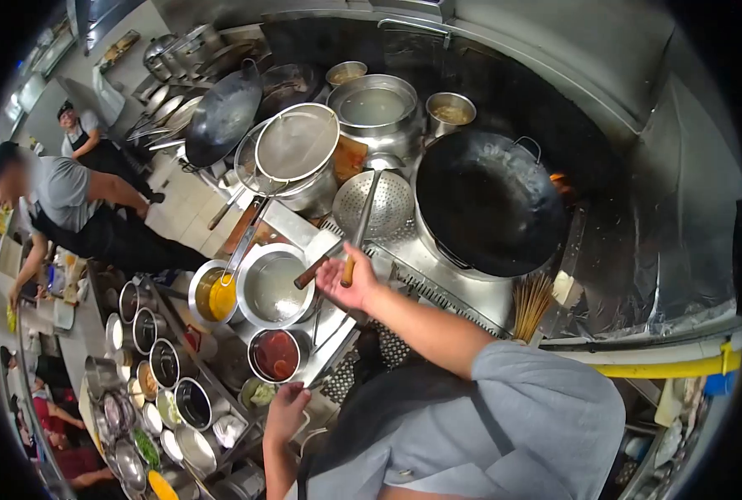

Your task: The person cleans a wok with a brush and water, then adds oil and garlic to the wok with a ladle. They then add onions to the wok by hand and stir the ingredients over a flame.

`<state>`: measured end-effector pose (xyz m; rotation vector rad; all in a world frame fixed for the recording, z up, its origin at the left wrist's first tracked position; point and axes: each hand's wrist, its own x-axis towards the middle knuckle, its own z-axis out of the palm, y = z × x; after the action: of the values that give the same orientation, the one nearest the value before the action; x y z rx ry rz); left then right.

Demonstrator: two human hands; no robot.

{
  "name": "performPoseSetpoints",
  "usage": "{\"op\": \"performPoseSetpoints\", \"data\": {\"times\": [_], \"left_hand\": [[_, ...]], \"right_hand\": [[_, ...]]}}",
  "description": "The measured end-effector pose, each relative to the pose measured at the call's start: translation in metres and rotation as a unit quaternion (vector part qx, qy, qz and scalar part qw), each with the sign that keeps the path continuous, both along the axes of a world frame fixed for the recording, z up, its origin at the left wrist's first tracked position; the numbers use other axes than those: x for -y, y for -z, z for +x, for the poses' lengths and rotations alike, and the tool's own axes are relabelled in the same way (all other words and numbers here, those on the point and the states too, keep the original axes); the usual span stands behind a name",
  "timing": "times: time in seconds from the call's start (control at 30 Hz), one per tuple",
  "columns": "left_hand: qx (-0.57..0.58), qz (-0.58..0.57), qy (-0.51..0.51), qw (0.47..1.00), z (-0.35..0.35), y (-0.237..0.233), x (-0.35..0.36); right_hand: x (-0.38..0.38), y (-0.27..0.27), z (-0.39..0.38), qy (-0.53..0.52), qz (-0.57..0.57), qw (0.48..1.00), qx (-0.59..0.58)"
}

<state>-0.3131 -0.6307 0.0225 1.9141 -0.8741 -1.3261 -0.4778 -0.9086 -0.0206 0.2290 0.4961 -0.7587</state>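
My right hand (350, 283), palm turned up, has its thumb and loosely curled fingers around the wooden-ended handle of a ladle (366, 215). The ladle reaches away over a round perforated skimmer (374, 202) on the steel counter. At my fingertips is a second dark wooden handle (311, 272). My left hand (287, 410) hangs low by the counter's edge, fingers curled in; what they hold, if anything, is hidden. Nearest it are a pot of red sauce with a slice in it (277, 353) and a bowl of pale chopped pieces (261, 392).
A large black wok (492, 204) sits on the burner, with flame at its far rim. Around it stand a steel pot of liquid (377, 107), a mesh strainer (297, 142) and a bamboo brush (532, 307). Two people (62, 196) are at left, beyond several steel containers (162, 362).
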Motion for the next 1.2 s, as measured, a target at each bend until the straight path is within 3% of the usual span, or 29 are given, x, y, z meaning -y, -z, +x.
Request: {"op": "performPoseSetpoints", "data": {"times": [0.03,0.07,0.13,0.2,0.3,0.33,0.37,0.4,0.47,0.57,0.7,0.77,0.8,0.87,0.93,1.0,1.2], "left_hand": [[-0.026,0.001,0.011,1.000,0.009,0.003,0.017],[-0.054,-0.001,0.022,0.998,0.018,0.007,0.037],[-0.086,0.037,0.026,0.995,0.032,0.007,0.064],[-0.089,0.012,0.115,0.989,0.060,0.040,0.099],[-0.145,0.039,0.179,0.972,0.063,0.027,0.134],[-0.159,0.050,0.215,0.962,0.064,0.018,0.144],[-0.197,0.042,0.245,0.948,0.067,0.021,0.153],[-0.201,0.046,0.253,0.945,0.068,0.020,0.161],[-0.282,0.052,0.289,0.914,0.071,0.020,0.178],[-0.281,0.037,0.323,0.903,0.076,0.027,0.188],[-0.309,0.042,0.292,0.904,0.089,0.028,0.185],[-0.316,0.047,0.264,0.910,0.093,0.031,0.179],[-0.313,0.046,0.265,0.911,0.094,0.033,0.176],[-0.306,0.060,0.233,0.921,0.095,0.035,0.169],[-0.301,0.048,0.231,0.924,0.092,0.039,0.168],[-0.278,0.068,0.219,0.933,0.085,0.034,0.168],[-0.238,-0.039,0.244,0.939,0.036,0.039,0.198]], "right_hand": [[0.015,-0.003,-0.004,0.044,-0.023,0.993,-0.105],[0.032,0.027,-0.007,0.026,-0.119,0.931,-0.345],[0.010,-0.028,-0.035,0.037,-0.130,0.918,-0.372],[-0.025,-0.065,-0.073,0.014,-0.127,0.919,-0.372],[0.016,-0.094,-0.112,-0.030,-0.161,0.923,-0.347],[0.045,-0.113,-0.111,-0.048,-0.144,0.873,-0.464],[0.077,-0.095,-0.120,0.008,-0.190,0.775,-0.603],[0.106,-0.084,-0.125,0.045,-0.279,0.642,-0.713],[0.152,-0.096,-0.112,0.016,-0.282,0.624,-0.729],[0.215,-0.082,-0.093,-0.003,-0.276,0.593,-0.756],[0.267,-0.079,-0.052,-0.072,-0.237,0.613,-0.750],[0.285,-0.080,-0.036,-0.055,-0.236,0.714,-0.657],[0.294,-0.084,-0.030,-0.053,-0.238,0.716,-0.654],[0.308,-0.092,-0.020,-0.028,-0.099,0.888,-0.448],[0.309,-0.098,-0.020,-0.021,-0.102,0.921,-0.376],[0.310,-0.095,-0.033,0.016,-0.077,0.985,-0.151],[0.244,-0.119,-0.096,0.053,-0.072,0.996,0.028]]}}
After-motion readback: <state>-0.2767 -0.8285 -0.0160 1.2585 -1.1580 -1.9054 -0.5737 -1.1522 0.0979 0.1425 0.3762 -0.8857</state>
